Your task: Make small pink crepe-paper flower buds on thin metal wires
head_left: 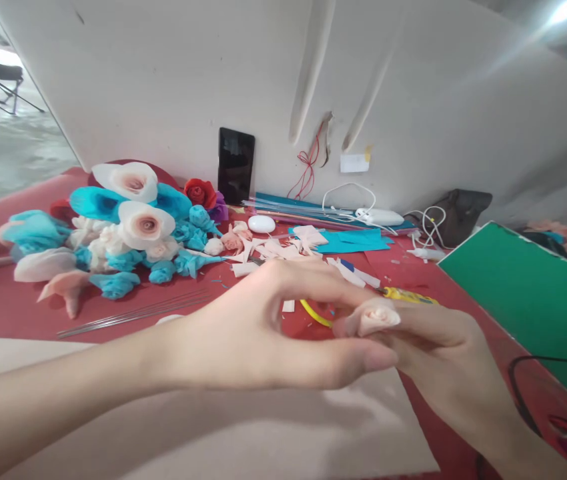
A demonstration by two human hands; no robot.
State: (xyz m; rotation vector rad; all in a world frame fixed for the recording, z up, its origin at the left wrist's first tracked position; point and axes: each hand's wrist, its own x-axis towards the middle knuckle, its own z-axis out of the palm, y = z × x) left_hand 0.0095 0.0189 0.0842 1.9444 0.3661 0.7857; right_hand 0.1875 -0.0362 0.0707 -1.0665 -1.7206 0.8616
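A small pale pink crepe-paper rose [377, 319] is between my two hands above the table, its rolled petals facing me. My left hand [258, 347] reaches in from the left, with its thumb below the flower and its fingers curving over and behind it, closed on the bloom. From the right, my right hand [451, 363] pinches the flower's base, and its fingertips are partly hidden behind the bloom. A large pale paper sheet [243, 433] lies under both hands on the red tabletop [173, 300].
Finished paper flowers [146, 227] are heaped at the left. Thin wires [128, 315] lie before them. Pale paper scraps [278, 248], blue paper strips [348, 240] and a yellow-handled tool [408, 295] lie behind my hands. A phone [236, 165] leans on the wall. A green board [528, 307] stands at right.
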